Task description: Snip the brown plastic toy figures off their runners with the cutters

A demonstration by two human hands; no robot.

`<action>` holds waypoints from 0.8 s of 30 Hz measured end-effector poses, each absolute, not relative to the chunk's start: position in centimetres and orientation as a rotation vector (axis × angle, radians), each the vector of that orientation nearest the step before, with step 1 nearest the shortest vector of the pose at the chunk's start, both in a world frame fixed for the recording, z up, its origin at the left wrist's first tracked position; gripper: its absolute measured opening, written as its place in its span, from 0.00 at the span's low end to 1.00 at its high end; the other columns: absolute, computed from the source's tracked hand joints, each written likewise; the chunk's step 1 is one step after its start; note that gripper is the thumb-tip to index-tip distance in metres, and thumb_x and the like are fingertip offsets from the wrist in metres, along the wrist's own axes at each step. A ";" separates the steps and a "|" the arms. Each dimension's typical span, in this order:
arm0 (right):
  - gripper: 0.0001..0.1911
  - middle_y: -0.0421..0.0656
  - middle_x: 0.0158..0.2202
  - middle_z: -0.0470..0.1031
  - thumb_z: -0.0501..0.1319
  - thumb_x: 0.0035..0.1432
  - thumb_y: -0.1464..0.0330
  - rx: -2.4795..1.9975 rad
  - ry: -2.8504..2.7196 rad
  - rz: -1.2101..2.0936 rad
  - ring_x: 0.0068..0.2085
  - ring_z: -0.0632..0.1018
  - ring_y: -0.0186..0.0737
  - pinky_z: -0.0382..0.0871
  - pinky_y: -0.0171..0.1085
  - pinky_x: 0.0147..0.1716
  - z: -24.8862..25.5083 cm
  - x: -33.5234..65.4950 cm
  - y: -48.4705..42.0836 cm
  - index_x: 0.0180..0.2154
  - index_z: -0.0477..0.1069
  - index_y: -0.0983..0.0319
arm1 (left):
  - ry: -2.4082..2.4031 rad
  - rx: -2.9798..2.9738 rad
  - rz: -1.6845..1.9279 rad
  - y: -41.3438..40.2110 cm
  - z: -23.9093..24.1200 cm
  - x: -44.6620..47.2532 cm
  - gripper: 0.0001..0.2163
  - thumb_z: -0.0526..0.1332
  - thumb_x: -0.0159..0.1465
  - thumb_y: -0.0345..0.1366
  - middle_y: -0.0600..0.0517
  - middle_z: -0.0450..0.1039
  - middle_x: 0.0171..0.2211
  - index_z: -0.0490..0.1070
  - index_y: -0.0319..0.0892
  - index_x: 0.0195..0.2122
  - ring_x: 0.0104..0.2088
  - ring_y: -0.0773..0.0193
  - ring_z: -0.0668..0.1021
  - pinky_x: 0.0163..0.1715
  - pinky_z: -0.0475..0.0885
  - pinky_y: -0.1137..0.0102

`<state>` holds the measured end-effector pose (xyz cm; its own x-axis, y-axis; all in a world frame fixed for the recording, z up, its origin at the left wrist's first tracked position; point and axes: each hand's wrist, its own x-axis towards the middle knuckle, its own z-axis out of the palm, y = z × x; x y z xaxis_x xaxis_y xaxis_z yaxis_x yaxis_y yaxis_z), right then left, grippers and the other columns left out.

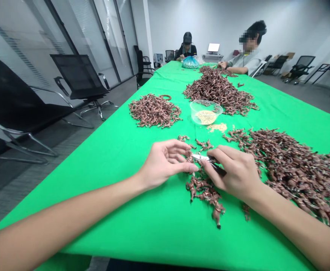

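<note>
My left hand pinches a small brown part between thumb and fingers, over a green-covered table. My right hand grips a small tool with a silvery tip and dark handle, its tip touching that part. A string of joined brown parts lies just below both hands. A large heap of the same brown parts spreads to the right of my right hand.
A clear plastic bowl of small pale bits stands beyond my hands, with spilled bits beside it. Two more brown heaps lie farther off. Two people sit at the far end. Black chairs stand left.
</note>
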<state>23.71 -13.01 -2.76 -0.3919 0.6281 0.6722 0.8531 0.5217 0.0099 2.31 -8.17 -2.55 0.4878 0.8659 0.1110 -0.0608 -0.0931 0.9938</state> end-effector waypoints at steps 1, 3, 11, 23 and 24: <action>0.11 0.42 0.27 0.72 0.60 0.63 0.63 -1.210 -2.129 -0.441 0.28 0.73 0.36 0.61 0.36 0.26 -2.8 23.5 -13.1 0.33 0.73 0.64 | 0.745 1.452 0.921 -8.3 -2.5 2.4 0.25 0.78 0.44 0.33 0.48 0.80 0.37 0.74 0.36 0.42 0.30 0.67 0.81 0.32 0.78 0.75; 0.11 0.42 0.28 0.73 0.60 0.63 0.63 -1.229 -2.088 -0.383 0.28 0.74 0.36 0.62 0.36 0.27 -3.0 23.2 -13.2 0.34 0.73 0.64 | 0.756 1.449 0.947 -8.4 -2.4 2.4 0.25 0.78 0.43 0.31 0.49 0.80 0.36 0.73 0.36 0.42 0.30 0.68 0.80 0.31 0.77 0.76; 0.13 0.40 0.24 0.73 0.60 0.63 0.62 -1.350 -1.966 -0.035 0.24 0.72 0.33 0.59 0.34 0.26 -2.8 21.9 -13.6 0.31 0.74 0.64 | 0.820 1.552 1.047 -9.1 -2.4 2.7 0.24 0.78 0.42 0.28 0.52 0.77 0.32 0.70 0.38 0.39 0.30 0.67 0.79 0.28 0.75 0.76; 0.14 0.37 0.21 0.71 0.60 0.62 0.62 -1.429 -1.902 0.236 0.21 0.68 0.30 0.56 0.34 0.24 -1.9 21.4 -13.8 0.28 0.75 0.62 | 0.848 1.751 1.101 -9.3 -2.5 2.7 0.24 0.78 0.45 0.35 0.53 0.77 0.31 0.69 0.39 0.39 0.31 0.63 0.81 0.31 0.77 0.72; 0.14 0.36 0.21 0.71 0.60 0.62 0.61 -1.435 -1.899 0.251 0.21 0.68 0.30 0.56 0.34 0.24 -1.8 21.4 -13.8 0.28 0.75 0.62 | 0.851 1.759 1.096 -9.3 -2.5 2.7 0.24 0.78 0.45 0.36 0.53 0.78 0.31 0.69 0.39 0.39 0.31 0.63 0.81 0.31 0.77 0.71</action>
